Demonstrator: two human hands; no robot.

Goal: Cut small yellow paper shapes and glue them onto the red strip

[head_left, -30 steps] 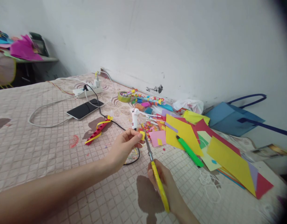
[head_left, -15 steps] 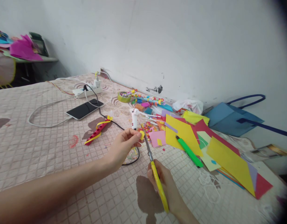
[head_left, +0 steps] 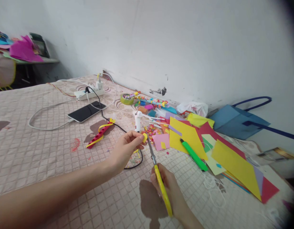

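My left hand [head_left: 126, 149] pinches a small yellow paper piece [head_left: 144, 137] between thumb and fingertips, above the pink quilted surface. My right hand [head_left: 171, 190] grips yellow-handled scissors [head_left: 158, 178]; their blades point up to the paper piece and meet its edge. Just behind the paper stands a white glue gun [head_left: 137, 120] with a black cord [head_left: 135, 161] looping under my left hand. Tiny coloured paper scraps [head_left: 150, 129] lie beside it.
Coloured paper sheets [head_left: 233, 159] and a green marker [head_left: 194, 155] lie at the right, a blue bag [head_left: 237, 120] behind them. A phone [head_left: 87, 111], power strip [head_left: 89, 93] and cables sit at the left. A red strip with yellow ribbon [head_left: 99, 134] lies nearby.
Both hands have shifted very slightly; the scissors and paper piece stay together in almost the same place.
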